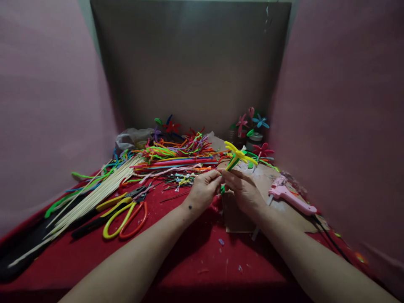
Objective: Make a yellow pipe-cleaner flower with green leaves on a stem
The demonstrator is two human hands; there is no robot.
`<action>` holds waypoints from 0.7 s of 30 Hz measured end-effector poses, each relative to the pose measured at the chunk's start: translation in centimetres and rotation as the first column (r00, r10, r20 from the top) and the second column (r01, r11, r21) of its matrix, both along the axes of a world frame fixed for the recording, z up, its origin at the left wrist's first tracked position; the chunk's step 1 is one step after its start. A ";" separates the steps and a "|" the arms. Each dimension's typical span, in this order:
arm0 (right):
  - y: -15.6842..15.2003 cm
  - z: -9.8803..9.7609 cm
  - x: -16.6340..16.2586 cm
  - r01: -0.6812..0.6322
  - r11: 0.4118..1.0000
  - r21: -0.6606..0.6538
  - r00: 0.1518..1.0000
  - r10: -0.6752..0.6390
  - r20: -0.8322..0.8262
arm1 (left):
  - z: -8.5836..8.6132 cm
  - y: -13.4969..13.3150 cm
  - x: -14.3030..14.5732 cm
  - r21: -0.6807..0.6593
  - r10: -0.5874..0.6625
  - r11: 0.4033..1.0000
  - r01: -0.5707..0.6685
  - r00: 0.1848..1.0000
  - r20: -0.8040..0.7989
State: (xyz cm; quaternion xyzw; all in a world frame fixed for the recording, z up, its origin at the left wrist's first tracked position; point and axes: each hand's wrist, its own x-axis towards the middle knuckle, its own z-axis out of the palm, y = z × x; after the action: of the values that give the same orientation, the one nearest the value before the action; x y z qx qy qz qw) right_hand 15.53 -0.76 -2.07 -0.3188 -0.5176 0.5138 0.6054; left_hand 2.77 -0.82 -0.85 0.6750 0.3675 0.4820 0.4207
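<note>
Both hands meet over the middle of the table around a yellow pipe-cleaner flower (239, 154) with a green stem. My left hand (205, 187) is closed, thumb and fingers pinching at the stem's lower part. Close beside it, my right hand (244, 189) also has its fingers closed on the stem, just under the yellow petals. A bit of green (223, 189) shows below the fingertips. The exact grip points are hidden by the fingers. Under the right hand lies a cardboard sheet (236, 219).
A pink glue gun (288, 195) rests on the cardboard at right, its cord trailing forward. Left are scissors (126, 221), pliers (118, 204) and bamboo sticks (94, 195). Colourful pipe cleaners (179, 147) are heaped behind. Finished flowers (260, 121) stand at the back right. Scraps dot the red cloth (195, 261).
</note>
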 end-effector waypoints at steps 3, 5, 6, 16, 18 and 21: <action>0.1 0.1 0.0 -0.061 0.998 0.030 0.998 0.060 0.013 | 0.5 -0.2 0.1 -0.166 -0.067 0.982 0.092 0.986 0.150; 0.1 0.3 0.0 -0.077 0.996 0.054 0.997 0.075 0.026 | 0.8 -0.3 0.0 -0.226 -0.101 0.962 0.151 0.970 0.219; 0.1 0.4 0.0 -0.074 0.995 0.069 0.997 0.072 0.034 | 0.9 -0.3 -0.1 -0.246 -0.121 0.951 0.186 0.959 0.255; 0.2 0.6 0.4 -0.095 0.986 0.139 0.995 0.088 0.055 | 0.5 0.2 -0.9 -0.296 -0.321 0.800 0.522 0.789 0.524; 0.2 0.6 0.4 -0.079 0.982 0.174 0.994 0.065 0.086 | 0.4 0.4 -1.0 -0.301 -0.347 0.785 0.542 0.786 0.512; 0.1 0.7 0.4 -0.022 0.974 0.226 0.995 0.000 0.097 | 0.3 0.6 -1.1 -0.321 -0.350 0.784 0.531 0.805 0.478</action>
State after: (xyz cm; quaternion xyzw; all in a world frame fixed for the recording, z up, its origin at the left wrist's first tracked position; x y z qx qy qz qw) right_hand 15.97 -0.63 -1.37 -0.2689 -0.6032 0.4389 0.6093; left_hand 1.71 -0.21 -0.52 0.5188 0.2025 0.3969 0.7296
